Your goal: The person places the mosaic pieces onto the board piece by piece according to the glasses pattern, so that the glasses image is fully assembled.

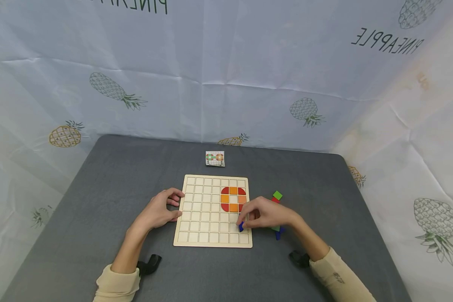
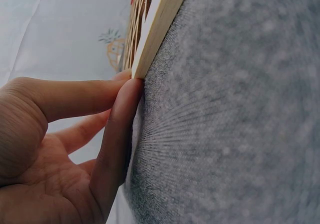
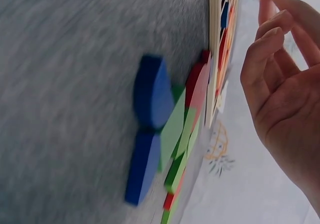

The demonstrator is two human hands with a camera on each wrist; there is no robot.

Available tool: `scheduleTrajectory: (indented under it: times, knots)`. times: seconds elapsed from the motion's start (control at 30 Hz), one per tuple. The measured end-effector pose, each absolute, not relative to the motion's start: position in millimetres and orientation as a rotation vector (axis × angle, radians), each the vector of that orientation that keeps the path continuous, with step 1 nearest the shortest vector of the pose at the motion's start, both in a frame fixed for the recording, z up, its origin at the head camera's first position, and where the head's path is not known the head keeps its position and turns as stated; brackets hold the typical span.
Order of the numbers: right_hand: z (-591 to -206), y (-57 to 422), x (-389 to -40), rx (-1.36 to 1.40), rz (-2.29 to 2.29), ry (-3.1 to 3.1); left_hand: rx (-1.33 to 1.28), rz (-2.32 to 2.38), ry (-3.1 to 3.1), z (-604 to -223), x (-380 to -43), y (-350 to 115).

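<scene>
A pale wooden grid board (image 1: 199, 227) lies on the table. My left hand (image 1: 156, 211) pinches its left edge between thumb and fingers; the left wrist view shows the fingertips (image 2: 131, 86) at the board's side. Over the lower right cells, my right hand (image 1: 269, 212) holds a small blue tile (image 1: 241, 227) between thumb and fingertips. Red quarter-round and orange square tiles (image 1: 233, 207) form a ring in the upper right cells. Blue tiles (image 3: 224, 14) also show on the board in the right wrist view, hidden by the hand from above.
Right of the board, partly under my right hand, lies a loose group of tiles: green (image 3: 175, 134), red (image 3: 196, 86) and blue (image 3: 152, 96). A small printed pattern card (image 1: 215, 158) lies beyond the board. A pineapple-print cloth (image 1: 196, 105) hangs behind the grey table (image 1: 136, 167).
</scene>
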State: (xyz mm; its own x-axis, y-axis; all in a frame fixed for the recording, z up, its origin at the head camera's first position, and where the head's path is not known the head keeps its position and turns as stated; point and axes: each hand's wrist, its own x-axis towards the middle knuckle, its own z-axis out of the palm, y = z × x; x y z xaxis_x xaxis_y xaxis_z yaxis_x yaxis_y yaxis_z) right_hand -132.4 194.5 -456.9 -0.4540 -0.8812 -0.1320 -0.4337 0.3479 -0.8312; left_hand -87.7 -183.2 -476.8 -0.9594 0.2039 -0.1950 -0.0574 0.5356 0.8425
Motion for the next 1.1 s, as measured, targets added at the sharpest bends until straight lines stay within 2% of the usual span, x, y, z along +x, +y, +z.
scheduleTrajectory:
  times: [0.57, 0.8, 1.1]
  knots:
    - [-454, 159, -127, -1.173, -0.806, 2.062, 0.132, 1.369, 2.527, -475, -87, -182]
    - [-453, 150, -124, -1.28, -0.69, 2.053, 0.127, 1.373, 2.523, -477, -87, -183]
    - [-456, 149, -118, -1.17, -0.612, 2.147, 0.131, 1.362, 2.538, -478, -88, -183]
